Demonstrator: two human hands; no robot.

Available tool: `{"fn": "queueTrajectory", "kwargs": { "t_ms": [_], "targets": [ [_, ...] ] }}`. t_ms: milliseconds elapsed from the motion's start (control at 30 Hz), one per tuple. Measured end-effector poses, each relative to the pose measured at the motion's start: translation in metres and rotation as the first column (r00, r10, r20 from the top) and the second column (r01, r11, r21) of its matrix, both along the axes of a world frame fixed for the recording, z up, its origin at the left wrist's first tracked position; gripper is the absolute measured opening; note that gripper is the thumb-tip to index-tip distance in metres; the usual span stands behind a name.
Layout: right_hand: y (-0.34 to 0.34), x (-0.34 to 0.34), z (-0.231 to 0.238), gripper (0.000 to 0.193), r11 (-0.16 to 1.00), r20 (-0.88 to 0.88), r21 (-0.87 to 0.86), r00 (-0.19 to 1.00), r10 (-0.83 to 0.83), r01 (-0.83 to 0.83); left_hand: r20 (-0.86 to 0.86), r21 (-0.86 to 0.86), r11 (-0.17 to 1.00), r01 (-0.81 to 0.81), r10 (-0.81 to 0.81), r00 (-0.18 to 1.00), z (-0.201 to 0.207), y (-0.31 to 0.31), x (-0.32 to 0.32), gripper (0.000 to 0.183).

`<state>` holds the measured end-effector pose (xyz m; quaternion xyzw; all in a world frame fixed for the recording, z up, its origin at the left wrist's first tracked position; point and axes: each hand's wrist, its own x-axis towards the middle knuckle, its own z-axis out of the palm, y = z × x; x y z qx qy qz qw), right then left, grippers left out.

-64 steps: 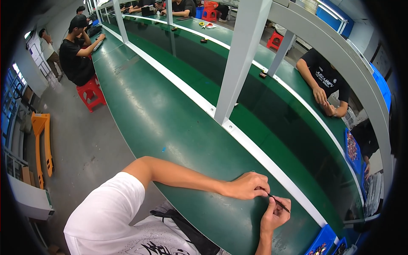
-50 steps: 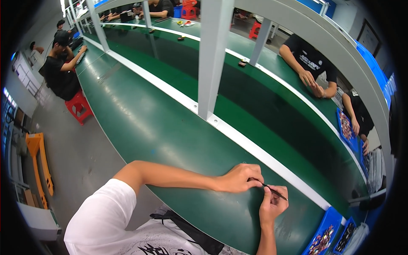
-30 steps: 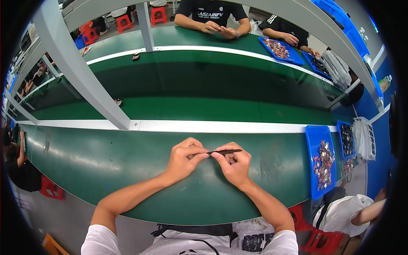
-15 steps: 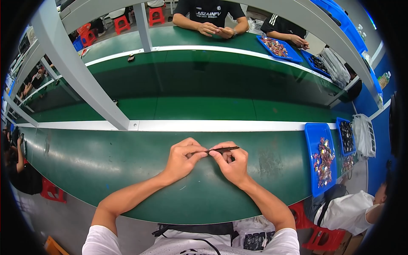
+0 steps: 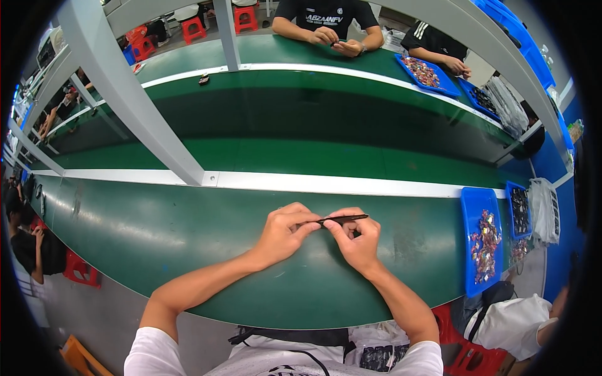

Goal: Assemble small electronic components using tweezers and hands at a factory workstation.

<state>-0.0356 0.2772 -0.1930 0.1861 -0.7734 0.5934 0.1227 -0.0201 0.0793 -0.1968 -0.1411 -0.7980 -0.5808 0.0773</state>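
- Slim, black, stick-like piece point(image 5: 348, 218), held above the smooth green tabletop point(image 5: 213, 232): light, even fingertip pressure should keep it steady without bending.
- It looks thin and dark, its right end tapering; finer detail is too small to tell.
- Left hand point(image 5: 281, 234) pinches its left end; right hand point(image 5: 360, 243) grasps it farther right.
- Right of both: blue rectangular tray point(image 5: 475, 202) holding small reddish pieces point(image 5: 486, 247).

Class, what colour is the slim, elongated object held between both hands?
The slim, elongated object looks black, best seen in the head view.
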Motion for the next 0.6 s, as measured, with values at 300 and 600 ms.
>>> {"fn": "queueTrajectory", "kwargs": {
  "t_ms": [300,600],
  "targets": [
    [-0.003,-0.002,0.0,0.011,0.993,0.072,-0.1,0.995,0.064,-0.057,-0.026,-0.011,0.998,-0.065,0.064,0.998,0.006,-0.001,0.003,0.016],
    [0.012,-0.018,0.006,0.017,0.851,0.306,-0.515,0.904,0.297,-0.106,-0.091,0.081,0.992,-0.094,0.101,0.991,0.005,0.001,0.001,0.013]
  ]
}}
